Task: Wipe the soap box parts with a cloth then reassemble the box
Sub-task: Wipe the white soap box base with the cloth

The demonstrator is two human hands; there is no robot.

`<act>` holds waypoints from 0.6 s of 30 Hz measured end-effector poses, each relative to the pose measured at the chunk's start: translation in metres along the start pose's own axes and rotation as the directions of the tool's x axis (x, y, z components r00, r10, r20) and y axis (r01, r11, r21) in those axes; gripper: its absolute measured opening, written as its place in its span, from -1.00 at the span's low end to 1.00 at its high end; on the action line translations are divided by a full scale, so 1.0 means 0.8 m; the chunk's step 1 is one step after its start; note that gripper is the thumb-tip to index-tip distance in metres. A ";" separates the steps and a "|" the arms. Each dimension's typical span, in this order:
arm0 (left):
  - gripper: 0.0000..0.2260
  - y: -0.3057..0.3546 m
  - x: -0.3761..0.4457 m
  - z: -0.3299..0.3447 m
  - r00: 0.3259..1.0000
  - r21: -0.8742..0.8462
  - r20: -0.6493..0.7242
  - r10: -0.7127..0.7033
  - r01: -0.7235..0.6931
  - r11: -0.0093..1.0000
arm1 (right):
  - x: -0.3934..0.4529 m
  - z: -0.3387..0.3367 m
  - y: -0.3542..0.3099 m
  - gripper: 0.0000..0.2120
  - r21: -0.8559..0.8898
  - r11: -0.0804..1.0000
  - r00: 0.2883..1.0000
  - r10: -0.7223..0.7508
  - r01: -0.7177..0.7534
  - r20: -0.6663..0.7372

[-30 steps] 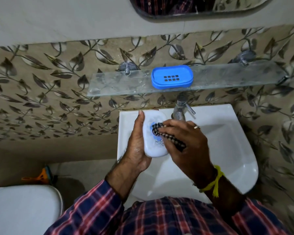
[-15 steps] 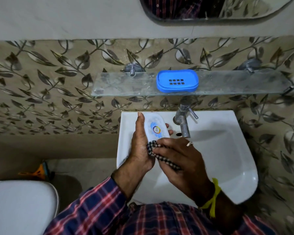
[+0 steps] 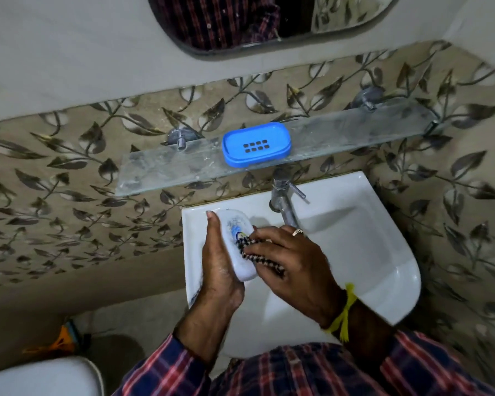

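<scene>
1. Nearest the camera, plaid sleeves (image 3: pixel 166 367) fill the bottom edge, cut off by the frame. A yellow thread (image 3: pixel 342 315) is tied round the right wrist.
2. The left hand (image 3: pixel 220 264) cradles the white soap box lid (image 3: pixel 240 247) over the sink (image 3: pixel 369 252). The thumb lies straight along the lid's left edge; the fingers are hidden beneath it.
3. The right hand (image 3: pixel 295 258) has its fingers curled round a black-and-white checked cloth (image 3: pixel 255 252), pressing it onto the lid's top face. A ring (image 3: pixel 297 231) shows on one finger.
4. The lid bears a blue printed emblem (image 3: pixel 235 228), partly covered by the cloth. It is too blurred to read, so no brand can be made out.
5. A white rounded object (image 3: pixel 40 375) at bottom left is cut off and hard to identify. An orange item (image 3: pixel 60 340) lies on the floor beside it, unclear.
6. Behind the hands stands a metal tap (image 3: pixel 283 195).
7. Farther back, the blue soap box tray (image 3: pixel 256 144), with slotted drain holes, rests on the glass shelf (image 3: pixel 340 135), well apart from the lid.
8. A mirror (image 3: pixel 269 21) at the top is cropped, reflecting plaid cloth.
</scene>
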State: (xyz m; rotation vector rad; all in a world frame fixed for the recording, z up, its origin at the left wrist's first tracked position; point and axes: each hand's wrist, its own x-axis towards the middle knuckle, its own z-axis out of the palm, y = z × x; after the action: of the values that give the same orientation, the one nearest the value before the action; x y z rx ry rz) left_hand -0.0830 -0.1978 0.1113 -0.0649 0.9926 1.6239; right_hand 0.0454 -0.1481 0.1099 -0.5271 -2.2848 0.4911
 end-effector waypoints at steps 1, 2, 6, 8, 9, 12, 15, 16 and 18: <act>-0.27 -0.001 -0.001 0.000 1.000 -0.010 -0.014 -0.005 0.005 1.000 | -0.002 -0.001 0.004 -0.77 0.003 1.000 0.999 0.007 -0.007 0.038; -0.25 -0.004 -0.002 -0.004 0.999 -0.017 -0.038 -0.015 0.014 1.000 | -0.003 -0.002 0.007 -0.79 0.001 1.000 0.995 -0.007 0.007 0.097; -0.36 -0.006 0.000 -0.030 0.983 0.034 -0.167 0.079 -0.074 0.997 | -0.012 -0.005 0.025 -0.89 -0.037 0.997 0.951 0.082 -0.074 0.299; -0.48 -0.004 0.005 -0.044 0.966 0.139 -0.224 0.132 -0.102 0.985 | -0.018 -0.005 0.034 -0.94 0.149 0.904 0.902 0.362 -0.401 0.234; -0.53 -0.004 0.007 -0.049 0.964 0.184 -0.234 0.130 -0.087 0.979 | -0.020 -0.005 0.039 -0.93 0.301 0.768 0.825 0.525 -0.564 0.208; -0.57 -0.009 0.013 -0.059 0.938 0.252 -0.300 0.175 -0.099 0.963 | -0.025 -0.010 0.053 -0.82 0.616 0.308 0.558 0.788 -0.725 0.262; -0.64 -0.015 0.011 -0.065 0.867 0.409 -0.303 0.396 -0.257 0.876 | -0.034 -0.020 0.062 -0.65 0.717 0.009 0.448 0.786 -0.697 0.426; -0.67 -0.017 0.010 -0.069 0.844 0.462 -0.287 0.452 -0.292 0.837 | -0.038 -0.020 0.063 -0.63 0.721 -0.035 0.431 0.781 -0.692 0.452; -0.68 -0.021 0.008 -0.079 0.800 0.558 -0.245 0.548 -0.346 0.755 | -0.046 -0.016 0.062 -0.69 0.708 -0.017 0.413 0.802 -0.706 0.432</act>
State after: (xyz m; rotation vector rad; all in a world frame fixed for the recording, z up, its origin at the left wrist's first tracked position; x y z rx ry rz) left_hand -0.1001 -0.2326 0.0583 0.2257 1.8378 1.7809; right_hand 0.0900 -0.1224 0.0734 -1.2307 -1.0727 1.9552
